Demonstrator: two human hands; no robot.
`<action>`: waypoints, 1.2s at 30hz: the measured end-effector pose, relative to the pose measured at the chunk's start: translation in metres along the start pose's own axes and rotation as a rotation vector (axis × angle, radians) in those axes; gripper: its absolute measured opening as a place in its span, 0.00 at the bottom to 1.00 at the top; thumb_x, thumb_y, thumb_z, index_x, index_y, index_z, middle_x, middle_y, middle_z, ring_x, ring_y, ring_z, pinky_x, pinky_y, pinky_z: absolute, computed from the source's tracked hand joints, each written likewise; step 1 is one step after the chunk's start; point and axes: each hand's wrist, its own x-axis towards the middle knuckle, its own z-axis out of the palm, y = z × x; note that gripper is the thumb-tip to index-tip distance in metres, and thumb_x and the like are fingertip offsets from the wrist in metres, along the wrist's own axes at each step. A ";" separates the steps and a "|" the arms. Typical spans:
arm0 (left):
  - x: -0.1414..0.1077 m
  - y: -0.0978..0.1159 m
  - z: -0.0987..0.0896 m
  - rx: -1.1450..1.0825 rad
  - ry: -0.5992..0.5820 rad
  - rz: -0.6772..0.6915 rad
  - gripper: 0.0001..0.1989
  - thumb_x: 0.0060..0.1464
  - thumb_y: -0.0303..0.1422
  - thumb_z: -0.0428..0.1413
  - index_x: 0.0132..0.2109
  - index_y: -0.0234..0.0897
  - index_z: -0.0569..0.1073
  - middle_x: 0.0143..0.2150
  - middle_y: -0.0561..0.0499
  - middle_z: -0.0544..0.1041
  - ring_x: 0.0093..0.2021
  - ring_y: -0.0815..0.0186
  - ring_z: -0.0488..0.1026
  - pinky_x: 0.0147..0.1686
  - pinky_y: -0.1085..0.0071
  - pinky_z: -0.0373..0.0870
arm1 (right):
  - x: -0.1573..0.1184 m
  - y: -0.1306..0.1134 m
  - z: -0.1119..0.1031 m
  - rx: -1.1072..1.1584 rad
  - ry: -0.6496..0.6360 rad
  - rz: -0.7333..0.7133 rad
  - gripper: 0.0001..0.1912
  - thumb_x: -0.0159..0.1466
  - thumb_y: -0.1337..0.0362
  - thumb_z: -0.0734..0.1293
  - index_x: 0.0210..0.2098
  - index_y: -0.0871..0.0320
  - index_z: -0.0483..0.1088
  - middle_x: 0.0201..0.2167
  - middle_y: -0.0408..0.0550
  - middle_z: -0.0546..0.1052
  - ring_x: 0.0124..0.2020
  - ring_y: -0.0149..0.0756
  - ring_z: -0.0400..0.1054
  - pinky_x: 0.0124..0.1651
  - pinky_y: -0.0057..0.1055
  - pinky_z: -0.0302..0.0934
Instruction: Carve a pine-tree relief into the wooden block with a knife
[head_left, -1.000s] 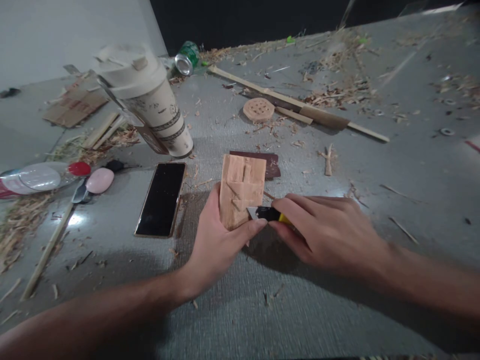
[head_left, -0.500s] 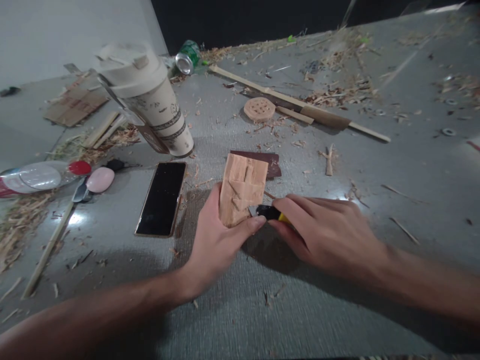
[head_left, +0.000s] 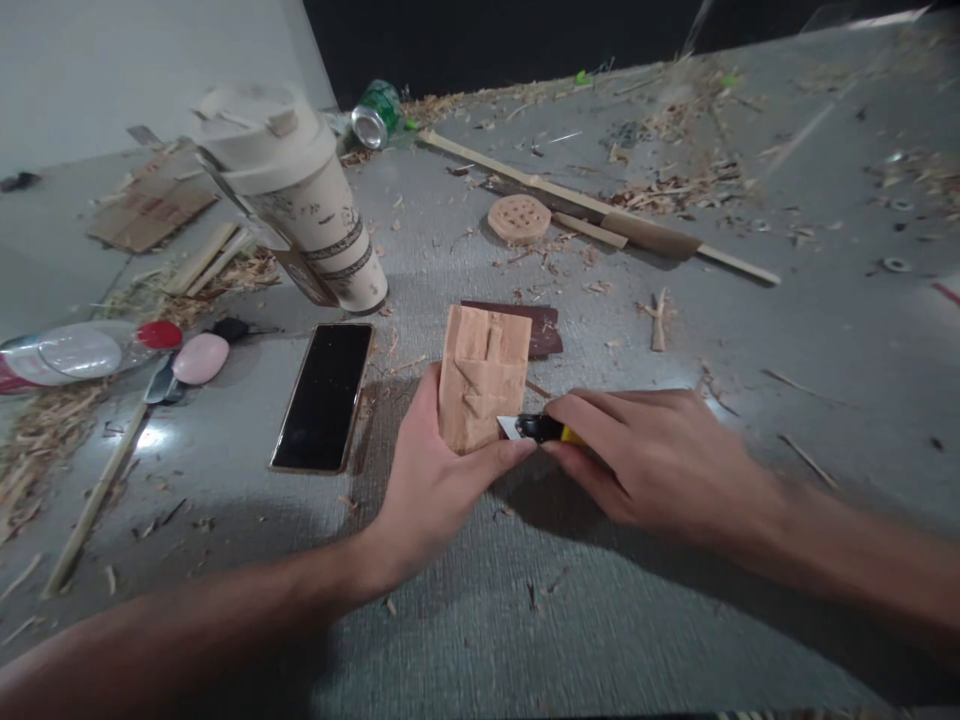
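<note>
My left hand (head_left: pixel 442 480) grips a carved wooden block (head_left: pixel 487 375) by its lower left part, thumb along the lower edge. Raised and cut shapes show on the block's face. In my right hand (head_left: pixel 645 450) is a utility knife (head_left: pixel 540 428) with a black front and a yellow body, mostly hidden by the fingers. Its blade lies at the block's lower right edge, close to my left thumb tip. Behind the block a dark reddish-brown piece (head_left: pixel 547 330) lies on the table.
A phone (head_left: pixel 322 398) lies left of my left hand, with a tall lidded cup (head_left: pixel 330 230) behind it. Beyond are a round carved wooden piece (head_left: pixel 519 218), a long stick (head_left: pixel 739 264) and a green can (head_left: pixel 376 114). A bottle (head_left: pixel 67 353) lies far left; shavings are scattered about.
The block has shifted and turned slightly in my left hand. The knife has moved slightly right, and more of its blade shows.
</note>
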 end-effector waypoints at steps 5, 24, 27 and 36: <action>-0.002 0.001 0.000 0.011 0.018 -0.009 0.25 0.53 0.39 0.78 0.54 0.45 0.78 0.53 0.49 0.85 0.51 0.53 0.83 0.51 0.54 0.83 | -0.002 -0.010 0.004 -0.068 0.066 0.064 0.18 0.83 0.59 0.58 0.38 0.55 0.72 0.27 0.43 0.77 0.22 0.34 0.68 0.29 0.37 0.46; -0.001 0.001 0.002 0.030 0.023 0.020 0.30 0.49 0.36 0.78 0.55 0.42 0.73 0.53 0.48 0.83 0.53 0.53 0.83 0.53 0.56 0.83 | 0.001 -0.001 -0.001 0.017 0.018 0.016 0.16 0.81 0.60 0.59 0.39 0.56 0.73 0.27 0.43 0.77 0.22 0.33 0.65 0.28 0.37 0.46; 0.000 0.002 0.002 0.029 0.014 0.024 0.29 0.50 0.36 0.77 0.55 0.42 0.73 0.53 0.48 0.83 0.53 0.52 0.83 0.53 0.56 0.83 | 0.000 -0.001 0.000 0.016 0.010 0.016 0.16 0.82 0.60 0.59 0.39 0.56 0.72 0.27 0.42 0.77 0.22 0.33 0.66 0.28 0.37 0.45; -0.003 0.003 0.004 0.001 0.055 -0.027 0.25 0.54 0.36 0.76 0.55 0.42 0.75 0.49 0.49 0.83 0.50 0.56 0.82 0.49 0.59 0.82 | 0.000 -0.016 0.000 -0.121 0.068 0.106 0.19 0.83 0.59 0.57 0.39 0.55 0.72 0.27 0.44 0.78 0.22 0.34 0.68 0.28 0.36 0.44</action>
